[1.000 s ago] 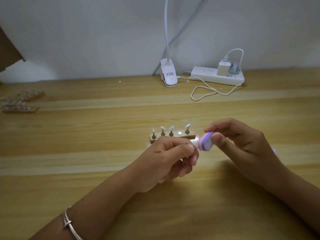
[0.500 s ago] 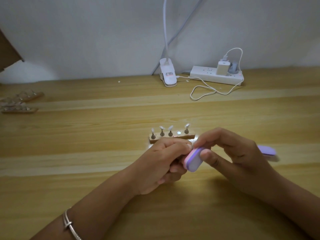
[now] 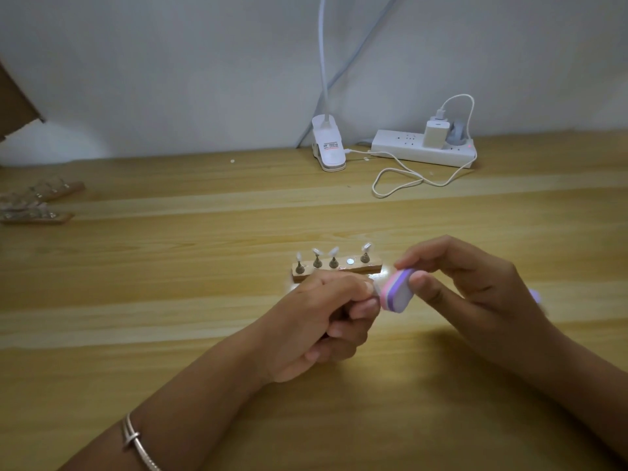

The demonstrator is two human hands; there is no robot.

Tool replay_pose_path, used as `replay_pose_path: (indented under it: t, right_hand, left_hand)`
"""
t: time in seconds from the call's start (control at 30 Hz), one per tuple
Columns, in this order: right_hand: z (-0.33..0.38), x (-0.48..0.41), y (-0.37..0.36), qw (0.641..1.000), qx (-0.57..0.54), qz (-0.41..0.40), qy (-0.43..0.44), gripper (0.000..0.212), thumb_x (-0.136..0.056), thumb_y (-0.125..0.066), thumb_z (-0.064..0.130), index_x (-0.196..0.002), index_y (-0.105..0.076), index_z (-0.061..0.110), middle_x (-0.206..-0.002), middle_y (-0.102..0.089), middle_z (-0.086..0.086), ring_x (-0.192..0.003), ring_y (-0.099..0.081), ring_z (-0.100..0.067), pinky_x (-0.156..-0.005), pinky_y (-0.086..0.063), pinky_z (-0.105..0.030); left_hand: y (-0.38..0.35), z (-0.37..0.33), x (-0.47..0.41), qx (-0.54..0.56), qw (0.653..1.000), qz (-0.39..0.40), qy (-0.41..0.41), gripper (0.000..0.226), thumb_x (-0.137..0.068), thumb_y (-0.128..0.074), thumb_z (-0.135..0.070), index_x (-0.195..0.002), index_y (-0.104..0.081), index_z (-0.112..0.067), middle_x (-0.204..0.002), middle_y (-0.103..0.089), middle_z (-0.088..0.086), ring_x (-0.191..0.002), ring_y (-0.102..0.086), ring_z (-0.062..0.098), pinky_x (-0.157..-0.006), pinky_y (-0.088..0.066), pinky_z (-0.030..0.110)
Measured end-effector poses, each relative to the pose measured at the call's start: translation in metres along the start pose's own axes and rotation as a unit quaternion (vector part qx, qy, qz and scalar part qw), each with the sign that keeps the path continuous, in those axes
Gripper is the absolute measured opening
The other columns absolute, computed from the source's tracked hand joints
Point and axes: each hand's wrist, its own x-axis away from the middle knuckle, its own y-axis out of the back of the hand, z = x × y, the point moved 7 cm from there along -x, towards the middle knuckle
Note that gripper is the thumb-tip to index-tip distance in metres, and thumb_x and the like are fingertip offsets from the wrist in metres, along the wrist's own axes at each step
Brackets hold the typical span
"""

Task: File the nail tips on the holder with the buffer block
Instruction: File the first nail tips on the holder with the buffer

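Pale wood runs across the bench (image 3: pixel 170 300), and a plain grey wall (image 3: pixel 170 79) stands behind it.

My right hand (image 3: pixel 475 294) has its grip clamped on the buffer block (image 3: pixel 396 290). The thumb is on the white near face and the forefinger curls over the top edge. The block has pink, purple and white layers and tilts down toward my left. Its other end shows as a purple blur past the back of that hand.

My left hand (image 3: pixel 319 321) is curled into a loose fist, knuckles up. Its grip is closed, thumb and forefinger pinching a small pale piece (image 3: pixel 374 289) right against the block's pink edge. My fingertips hide most of it, so I cannot tell what it is. One bracelet (image 3: pixel 136 440) sits on that wrist.

Just beyond both hands the wooden holder (image 3: pixel 373 266) lies flat on the bench. Four nail tips (image 3: pixel 334 250) stand on it on little posts. One bare round spot (image 3: pixel 349 261) sits between the third and fourth.

Far back I count one clip lamp (image 3: pixel 328 144) and one power strip (image 3: pixel 401 147). One charger (image 3: pixel 433 132) is plugged into the strip, and one white cable (image 3: pixel 401 180) loops in front of it. Two more blurred holders (image 3: pixel 37 205) lie at the far left.
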Motion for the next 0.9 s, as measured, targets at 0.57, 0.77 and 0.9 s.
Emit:
replay_pose_path:
  t: [0.57,0.77,0.9]
  right_hand:
    - [-0.011,-0.001,-0.001,0.991,-0.096,0.024,-0.085,0.028,-0.096,-0.064,0.042,-0.103,-0.070,0.016,-0.094,-0.076,-0.001,-0.091,-0.072,-0.022,-0.083,-0.056,-0.031]
    - [-0.009,0.001,-0.004,0.990,-0.113,0.022,-0.077,0.028,-0.093,-0.066,0.045,-0.099,-0.071,0.018,-0.093,-0.074,0.004,-0.088,-0.069,-0.015,-0.081,-0.053,-0.021]
    - [-0.010,-0.001,0.000,0.992,-0.089,0.016,-0.083,0.026,-0.093,-0.064,0.043,-0.099,-0.072,0.018,-0.093,-0.074,0.002,-0.089,-0.070,-0.020,-0.082,-0.054,-0.029]
  left_hand:
    - [-0.006,-0.003,0.002,0.009,0.998,0.064,-0.010,0.031,-0.103,-0.036,-0.025,-0.076,-0.051,-0.020,-0.058,-0.032,-0.006,-0.040,-0.022,0.001,-0.033,-0.020,0.012]
    - [-0.005,0.000,0.001,-0.009,0.998,0.060,-0.013,0.031,-0.103,-0.037,-0.027,-0.076,-0.050,-0.019,-0.058,-0.034,-0.006,-0.038,-0.021,0.003,-0.034,-0.018,0.014]
    - [-0.004,-0.001,0.002,-0.013,0.998,0.054,-0.010,0.031,-0.103,-0.037,-0.028,-0.076,-0.050,-0.020,-0.058,-0.032,-0.005,-0.040,-0.021,0.003,-0.034,-0.018,0.014]
